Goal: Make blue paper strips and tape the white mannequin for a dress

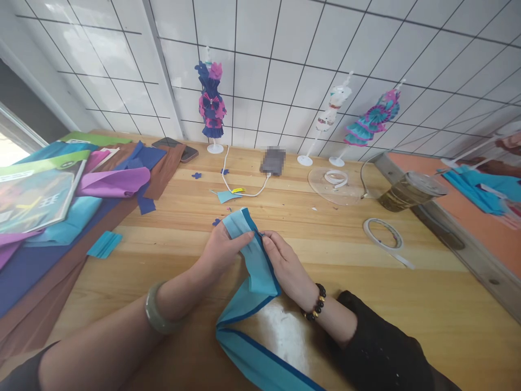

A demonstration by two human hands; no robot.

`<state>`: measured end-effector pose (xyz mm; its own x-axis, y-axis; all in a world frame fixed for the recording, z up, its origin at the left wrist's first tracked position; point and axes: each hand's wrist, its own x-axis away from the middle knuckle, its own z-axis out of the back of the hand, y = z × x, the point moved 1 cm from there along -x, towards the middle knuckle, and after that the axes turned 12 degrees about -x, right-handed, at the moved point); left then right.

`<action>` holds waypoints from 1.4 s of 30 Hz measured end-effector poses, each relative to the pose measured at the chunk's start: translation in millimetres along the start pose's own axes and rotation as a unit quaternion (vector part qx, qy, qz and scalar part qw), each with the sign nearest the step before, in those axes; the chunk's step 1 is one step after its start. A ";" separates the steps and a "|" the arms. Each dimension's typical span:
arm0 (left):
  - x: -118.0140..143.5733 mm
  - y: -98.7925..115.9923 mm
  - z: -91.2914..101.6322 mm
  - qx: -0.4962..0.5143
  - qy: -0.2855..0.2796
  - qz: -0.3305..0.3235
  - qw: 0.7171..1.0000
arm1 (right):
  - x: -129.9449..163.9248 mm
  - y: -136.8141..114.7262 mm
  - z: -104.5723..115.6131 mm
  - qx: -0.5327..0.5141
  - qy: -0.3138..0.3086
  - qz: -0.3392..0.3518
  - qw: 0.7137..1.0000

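Observation:
A long light-blue paper strip (260, 271) with a dark-blue edge runs from my hands down toward the front of the table, bent in a zigzag. My left hand (222, 247) grips its upper end, thumb on top and the other fingers hidden beneath. At the dark-blue edge, the fingers of my right hand (285, 266) pinch the strip close to my left thumb. Between the two hands the edge looks slightly gathered, though the fingertips partly cover it.
Coloured paper sheets (114, 182) are piled at the left. A tape roll (383, 234) and a tin can (411, 191) stand at the right. Along the tiled wall are a dressed mini mannequin (211, 103), a white one (331, 108) and a turquoise-dressed one (372, 119). A white cable (248, 194) lies centrally.

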<state>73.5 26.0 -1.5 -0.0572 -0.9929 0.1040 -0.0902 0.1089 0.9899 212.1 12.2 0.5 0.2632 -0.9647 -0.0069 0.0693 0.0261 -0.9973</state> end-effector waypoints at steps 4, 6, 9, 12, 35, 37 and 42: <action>0.0 -0.5 -0.1 0.004 -0.005 0.001 1.000 | -0.2 0.7 0.4 0.008 0.002 0.000 1.000; -0.1 -1.0 -0.2 0.007 -0.005 -0.001 1.000 | -0.4 0.6 0.5 0.010 0.002 0.003 1.000; -0.3 -2.0 -0.2 0.008 -0.006 -0.001 1.000 | -0.7 1.0 0.4 0.009 0.002 0.007 1.000; -0.7 -3.1 0.2 0.016 -0.014 0.004 1.000 | -0.8 1.7 0.1 0.012 0.004 0.005 1.000; -3.6 -10.0 4.2 -0.027 0.013 -0.013 0.999 | 1.9 3.1 -0.6 0.007 0.009 -0.003 1.000; -3.6 -9.0 4.1 -0.027 0.018 -0.010 0.999 | 2.1 3.6 -0.5 0.003 0.010 -0.005 1.000; -3.3 -6.9 3.8 -0.025 0.025 -0.013 0.999 | 1.8 2.9 -0.8 -0.008 0.019 -0.015 1.000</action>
<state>70.6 28.7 -9.0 -0.0065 -0.9966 0.0816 -0.0409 0.0818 0.9958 212.0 10.4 -2.5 0.2245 -0.9743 0.0209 0.0614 -0.0072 -0.9981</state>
